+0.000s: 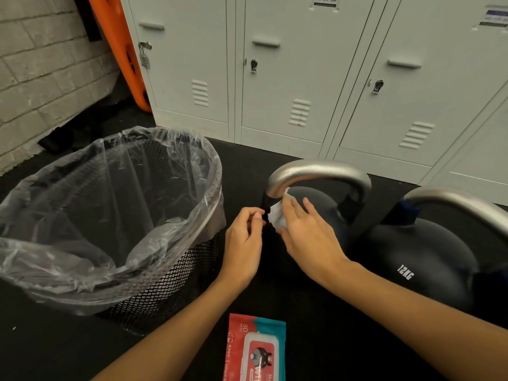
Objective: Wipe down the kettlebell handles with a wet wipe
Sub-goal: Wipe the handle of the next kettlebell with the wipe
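Two dark kettlebells stand on the black floor. The nearer-left one has a silver handle [319,171]; the right one [417,257] is marked 12KG and has its own silver handle [461,199]. My right hand [305,232] presses a white wet wipe [277,213] against the lower left leg of the first handle, thumb and fingers around the wipe. My left hand [244,243] sits just left of that leg, fingers curled, fingertips pinching at the wipe's edge or the handle base; I cannot tell which.
A black mesh waste bin [170,284] lined with a clear bag stands at the left. A red and teal wet wipe pack [255,350] lies on the floor near me. White lockers [275,78] line the back, with an orange board [121,48] leaning beside a brick wall.
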`<state>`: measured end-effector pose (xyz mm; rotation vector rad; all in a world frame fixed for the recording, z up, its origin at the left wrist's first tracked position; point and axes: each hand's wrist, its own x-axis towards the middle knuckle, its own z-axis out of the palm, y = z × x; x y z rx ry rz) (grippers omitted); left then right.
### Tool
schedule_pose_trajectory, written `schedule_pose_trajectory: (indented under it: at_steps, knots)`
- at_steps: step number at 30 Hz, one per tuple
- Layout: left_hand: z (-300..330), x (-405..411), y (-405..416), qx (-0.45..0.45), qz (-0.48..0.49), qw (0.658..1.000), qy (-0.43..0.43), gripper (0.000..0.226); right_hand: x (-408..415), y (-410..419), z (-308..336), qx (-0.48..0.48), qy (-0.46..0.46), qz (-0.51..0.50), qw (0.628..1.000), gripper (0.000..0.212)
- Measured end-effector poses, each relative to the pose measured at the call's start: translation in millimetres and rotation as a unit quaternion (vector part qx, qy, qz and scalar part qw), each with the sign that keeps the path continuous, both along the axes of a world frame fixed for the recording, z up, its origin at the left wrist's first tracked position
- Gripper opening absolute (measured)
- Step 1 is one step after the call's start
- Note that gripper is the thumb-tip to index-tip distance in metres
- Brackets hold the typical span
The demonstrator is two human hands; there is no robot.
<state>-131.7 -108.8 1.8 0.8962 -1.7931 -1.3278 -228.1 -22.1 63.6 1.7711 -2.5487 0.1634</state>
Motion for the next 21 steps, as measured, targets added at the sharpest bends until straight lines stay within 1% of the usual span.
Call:
schedule_pose_trajectory:
  at_steps: [3, 6, 9, 11, 13, 14, 16, 18, 21]
  knots:
    - [1, -2, 1, -0.009, 0.006, 1.0, 0.006, 0.018, 4, 8, 0, 0.026, 0.017, 0.009, 0.999, 0.072]
    - [1, -2, 1, -0.007, 0.017, 1.0, 0.013, 0.019, 10, 10, 3, 0.086, 0.038, 0.066, 0.993, 0.076]
    - [1, -1, 1, 0.002, 0.027, 0.999, 0.02, 0.019, 8, 9, -3, 0.105, 0.03, 0.124, 0.986, 0.076]
    - [0, 2, -1, 0.0, 0.044, 0.999, 0.015, 0.02, 4, 8, -9, 0.126, -0.032, 0.137, 0.982, 0.068]
    - [0, 5, -3, 0.006, 0.055, 0.998, 0.01, 0.02, -2, 9, -12, 0.161, -0.124, 0.138, 0.969, 0.059]
    - [1, 7, -3, 0.013, 0.056, 0.998, 0.012, 0.02, -4, 10, -9, 0.161, -0.162, 0.143, 0.963, 0.054]
    - [4, 7, -1, 0.033, 0.049, 0.998, 0.028, 0.02, -11, 12, 4, 0.124, -0.198, 0.148, 0.961, 0.047]
    - [11, 5, 4, 0.05, 0.023, 0.997, 0.058, 0.023, -18, 12, 23, 0.075, -0.222, 0.13, 0.963, 0.037]
    - [26, 2, 12, 0.039, -0.037, 0.992, 0.11, 0.029, -31, 10, 46, -0.019, -0.314, 0.1, 0.944, 0.021]
